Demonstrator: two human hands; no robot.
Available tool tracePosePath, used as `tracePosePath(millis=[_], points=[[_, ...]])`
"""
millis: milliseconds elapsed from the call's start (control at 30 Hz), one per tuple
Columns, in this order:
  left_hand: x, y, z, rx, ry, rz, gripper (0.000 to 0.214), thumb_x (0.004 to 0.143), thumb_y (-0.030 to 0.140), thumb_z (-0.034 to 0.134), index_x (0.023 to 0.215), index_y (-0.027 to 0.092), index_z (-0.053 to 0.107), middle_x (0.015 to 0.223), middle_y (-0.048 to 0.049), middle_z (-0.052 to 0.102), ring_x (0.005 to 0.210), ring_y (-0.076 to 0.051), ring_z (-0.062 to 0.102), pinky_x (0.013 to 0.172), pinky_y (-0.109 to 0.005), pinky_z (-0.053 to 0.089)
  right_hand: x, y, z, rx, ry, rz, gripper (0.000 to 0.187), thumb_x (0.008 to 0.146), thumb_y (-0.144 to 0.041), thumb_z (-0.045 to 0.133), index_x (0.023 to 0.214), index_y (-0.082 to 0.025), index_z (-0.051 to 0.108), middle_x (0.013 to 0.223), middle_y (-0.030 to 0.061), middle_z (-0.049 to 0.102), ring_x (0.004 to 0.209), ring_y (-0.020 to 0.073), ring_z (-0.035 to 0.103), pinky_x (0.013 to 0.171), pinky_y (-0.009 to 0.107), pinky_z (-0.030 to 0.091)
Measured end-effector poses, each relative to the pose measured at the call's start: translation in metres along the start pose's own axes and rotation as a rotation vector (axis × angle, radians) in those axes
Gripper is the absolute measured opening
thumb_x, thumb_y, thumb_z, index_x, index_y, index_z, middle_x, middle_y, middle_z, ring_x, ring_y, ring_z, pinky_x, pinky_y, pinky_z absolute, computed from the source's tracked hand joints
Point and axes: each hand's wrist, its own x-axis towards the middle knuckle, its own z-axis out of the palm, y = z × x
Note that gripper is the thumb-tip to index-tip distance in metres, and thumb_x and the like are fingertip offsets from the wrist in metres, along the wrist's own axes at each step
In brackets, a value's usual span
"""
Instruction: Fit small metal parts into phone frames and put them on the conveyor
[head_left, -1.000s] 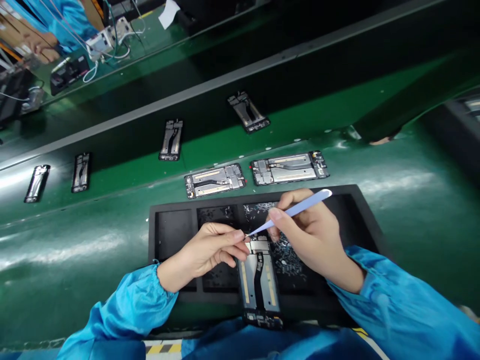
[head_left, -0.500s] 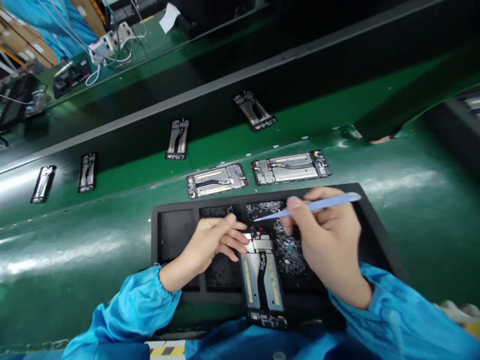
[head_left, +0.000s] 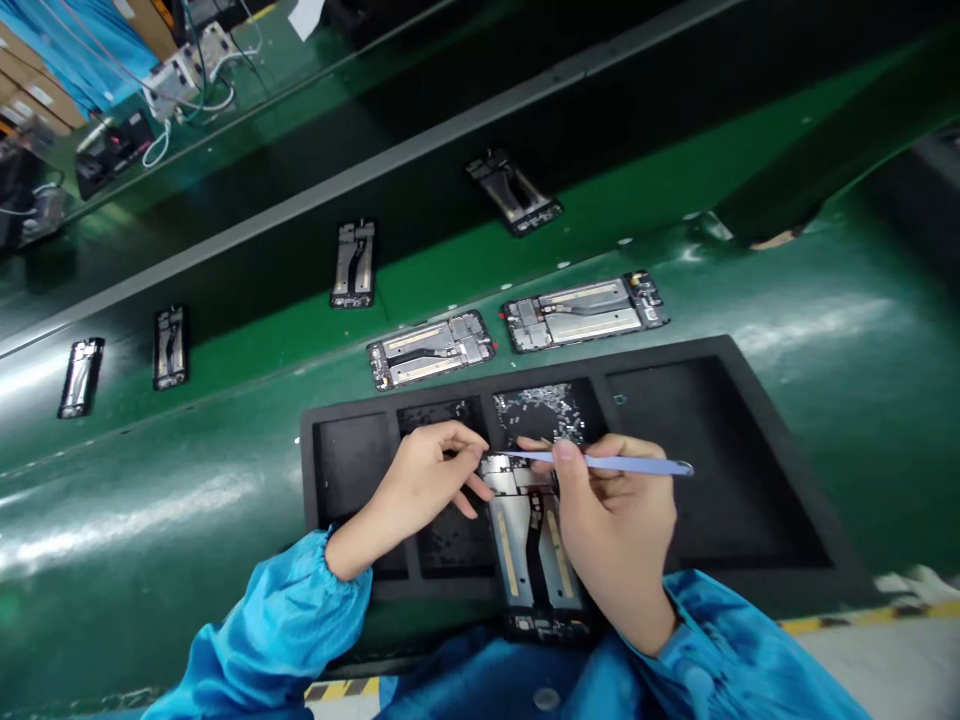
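Observation:
Light-blue tweezers are held in my right hand, closed around the shaft, the thin tip pointing left. That tip meets the pinched thumb and forefinger of my left hand; whatever lies between them is too small to make out. Below both hands an opened phone rests upright in line with me, its metal frame, shields and black ribbon cable showing. My left hand's other fingers hang by its top left corner. The phone overlaps a black compartment tray. Small shiny parts fill one compartment behind the phone.
Beyond the tray lie two more opened phones, a left one and a right one. Several others, such as this phone, are spaced along the dark strip behind. Power sockets with cables stand at the back left.
My right hand has moved left and lower, levelling the tweezers, whose tip now reaches my left fingers. My left thumb and forefinger have come together. The view has shifted slightly.

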Motion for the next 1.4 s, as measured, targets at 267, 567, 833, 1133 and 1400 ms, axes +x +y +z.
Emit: tracePosePath(millis=[267, 567, 833, 1133, 1400], points=[[0.003, 0.003, 0.005, 0.021, 0.042, -0.059, 0.009, 0.084, 0.009, 0.055, 0.083, 0.014, 0.062, 0.068, 0.0023, 0.063, 0.049, -0.012, 0.068, 0.043, -0.020, 0.058, -0.003, 0.007, -0.002, -0.112, 0.001, -0.016, 0.033, 0.091, -0.047, 0.071, 0.093, -0.025, 0.046, 0.078, 0.0035, 0.075, 0.069, 0.0237, 0.079, 0.057, 0.031, 0.060], [0.009, 0.001, 0.009, 0.080, 0.097, -0.027, 0.011, 0.075, 0.004, 0.057, 0.074, 0.014, 0.061, 0.059, 0.0038, 0.063, 0.043, -0.010, 0.063, 0.040, -0.017, 0.054, -0.006, 0.017, -0.005, -0.153, -0.060, -0.044, 0.029, 0.093, -0.042, 0.069, 0.097, -0.028, 0.045, 0.092, 0.0076, 0.076, 0.084, 0.0264, 0.078, 0.068, 0.039, 0.060], [0.009, 0.003, 0.006, 0.119, 0.094, -0.054, 0.009, 0.081, 0.009, 0.063, 0.075, 0.015, 0.059, 0.061, 0.0046, 0.062, 0.046, -0.011, 0.063, 0.041, -0.020, 0.055, 0.004, 0.008, -0.003, 0.120, -0.016, 0.026, 0.023, 0.099, -0.046, 0.058, 0.097, -0.029, 0.042, 0.070, -0.0031, 0.060, 0.074, 0.0215, 0.073, 0.069, 0.038, 0.058], [0.014, -0.007, 0.001, 0.317, 0.082, -0.116, 0.025, 0.101, 0.035, 0.064, 0.113, 0.013, 0.064, 0.099, -0.0034, 0.067, 0.077, -0.013, 0.066, 0.067, -0.028, 0.059, 0.008, 0.009, -0.010, 0.068, -0.052, -0.109, 0.026, 0.102, -0.040, 0.054, 0.122, -0.026, 0.061, 0.111, 0.0074, 0.074, 0.098, 0.0225, 0.074, 0.087, 0.040, 0.059], [0.013, -0.015, 0.000, 0.468, 0.115, -0.034, 0.034, 0.101, 0.037, 0.065, 0.126, 0.016, 0.061, 0.120, -0.0088, 0.065, 0.100, -0.021, 0.068, 0.085, -0.039, 0.060, -0.043, 0.021, -0.032, -0.549, -0.154, -0.642, 0.032, 0.095, -0.029, 0.058, 0.124, -0.017, 0.063, 0.130, 0.0180, 0.071, 0.124, 0.0402, 0.065, 0.101, 0.063, 0.054]])
